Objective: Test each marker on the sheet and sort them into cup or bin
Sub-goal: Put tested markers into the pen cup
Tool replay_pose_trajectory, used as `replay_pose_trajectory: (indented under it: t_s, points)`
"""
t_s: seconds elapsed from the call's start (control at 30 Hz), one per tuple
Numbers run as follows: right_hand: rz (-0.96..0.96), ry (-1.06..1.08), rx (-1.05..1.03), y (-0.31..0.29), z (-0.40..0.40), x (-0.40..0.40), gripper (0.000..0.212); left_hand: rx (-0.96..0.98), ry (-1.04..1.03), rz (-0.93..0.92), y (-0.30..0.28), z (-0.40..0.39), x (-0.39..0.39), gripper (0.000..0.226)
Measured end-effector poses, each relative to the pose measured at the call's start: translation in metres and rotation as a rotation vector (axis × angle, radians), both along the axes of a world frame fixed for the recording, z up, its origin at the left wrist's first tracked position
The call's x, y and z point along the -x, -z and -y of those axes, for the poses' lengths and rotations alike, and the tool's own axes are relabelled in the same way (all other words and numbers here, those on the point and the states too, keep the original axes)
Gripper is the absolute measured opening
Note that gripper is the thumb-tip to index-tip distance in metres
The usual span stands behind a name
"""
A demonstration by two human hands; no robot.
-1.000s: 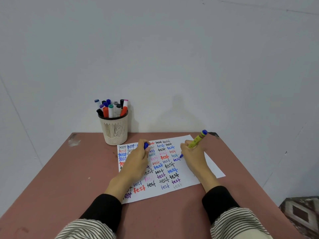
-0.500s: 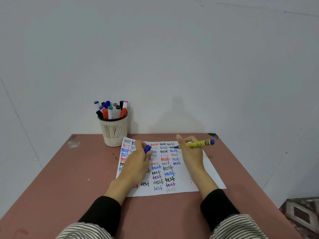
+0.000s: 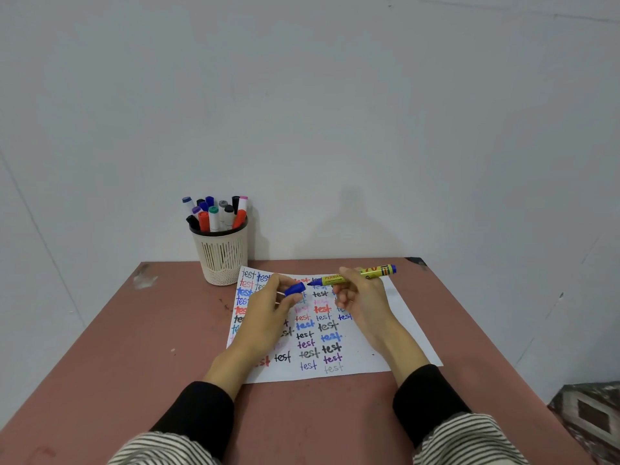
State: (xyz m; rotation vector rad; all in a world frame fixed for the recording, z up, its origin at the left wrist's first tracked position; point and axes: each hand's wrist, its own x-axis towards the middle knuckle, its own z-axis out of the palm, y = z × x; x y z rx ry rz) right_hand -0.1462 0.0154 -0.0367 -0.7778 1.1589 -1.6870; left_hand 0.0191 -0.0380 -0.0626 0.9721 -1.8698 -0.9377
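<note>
Lying almost level above the sheet, the yellow marker (image 3: 352,276) is a slim plastic barrel with printed lettering and a blue end; its uncapped blue tip points toward the left hand. The right hand (image 3: 360,297) pinches the barrel near its middle, fingers (image 3: 349,275) curled round it. Just beside the tip, the left hand (image 3: 268,310) holds the small, smooth blue cap (image 3: 295,289) between thumb and fingertips, its open end facing the tip, a small gap between them. Under both hands lies the white paper sheet (image 3: 402,333), flat on the worktop (image 3: 134,347) and covered with rows of the handwritten word "test" in black, blue, red and purple. Beyond the left fingers stands a cream, slotted plastic cup (image 3: 221,260), round and tapering, packed with upright capped markers (image 3: 214,213). The worktop is dull reddish-brown and scuffed.
</note>
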Motion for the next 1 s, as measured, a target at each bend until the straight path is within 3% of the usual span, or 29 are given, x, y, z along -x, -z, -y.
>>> replay_pose_trajectory:
  t_s: [0.53,1.0]
  points:
    - [-0.101,0.012,0.004,0.002,-0.001,0.002,0.03,0.047,-0.016,0.017,-0.002,0.0,0.001,0.017]
    - [-0.152,-0.035,0.052,-0.005,-0.007,-0.007,0.024,0.027,0.003,-0.11,-0.008,-0.001,-0.004,0.016]
